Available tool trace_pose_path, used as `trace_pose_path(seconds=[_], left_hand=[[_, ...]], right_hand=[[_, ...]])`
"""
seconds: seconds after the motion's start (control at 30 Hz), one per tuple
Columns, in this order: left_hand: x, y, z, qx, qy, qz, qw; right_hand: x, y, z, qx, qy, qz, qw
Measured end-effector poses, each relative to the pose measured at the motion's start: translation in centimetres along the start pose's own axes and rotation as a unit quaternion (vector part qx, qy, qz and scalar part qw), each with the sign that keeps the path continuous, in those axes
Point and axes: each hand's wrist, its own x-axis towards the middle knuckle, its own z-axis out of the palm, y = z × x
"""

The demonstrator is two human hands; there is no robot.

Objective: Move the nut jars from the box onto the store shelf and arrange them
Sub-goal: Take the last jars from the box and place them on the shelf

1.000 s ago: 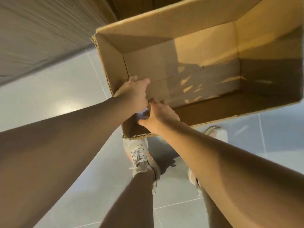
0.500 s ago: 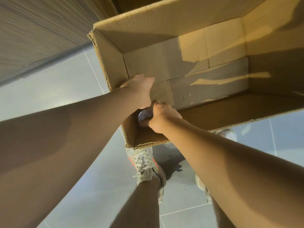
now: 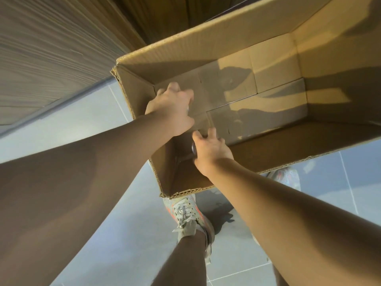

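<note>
Both hands deep in the box (image 3: 206, 44) corner — right hand (image 3: 212, 150) wrapped around a jar (image 3: 193, 149) (mostly hidden), left hand (image 3: 172, 109) grip can't tell; jar could slip, I'd guess.

No text or label can be read — the box (image 3: 206, 48) is plain cardboard.

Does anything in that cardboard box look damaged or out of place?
Nothing stands out as damaged. The box looks nearly empty: only a bare floor and walls show, with both hands, left and right, reaching into its near corner, where something small glints beside the right hand.
</note>
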Motion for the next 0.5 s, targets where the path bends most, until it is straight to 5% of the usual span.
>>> trace_pose_path(seconds=[0.23,0.5], left_hand=[[-3.4,2.3,-4.2,0.039,0.028,0.055,0.997],[-10.0,9.4,-16.0,0.047,0.059,0.162,0.984]], right_hand=[[-4.7,4.0,-5.2,0.046,0.078,-0.023,0.996],[-15.4,9.3,-19.1,0.005,0.193,-0.141,0.971]])
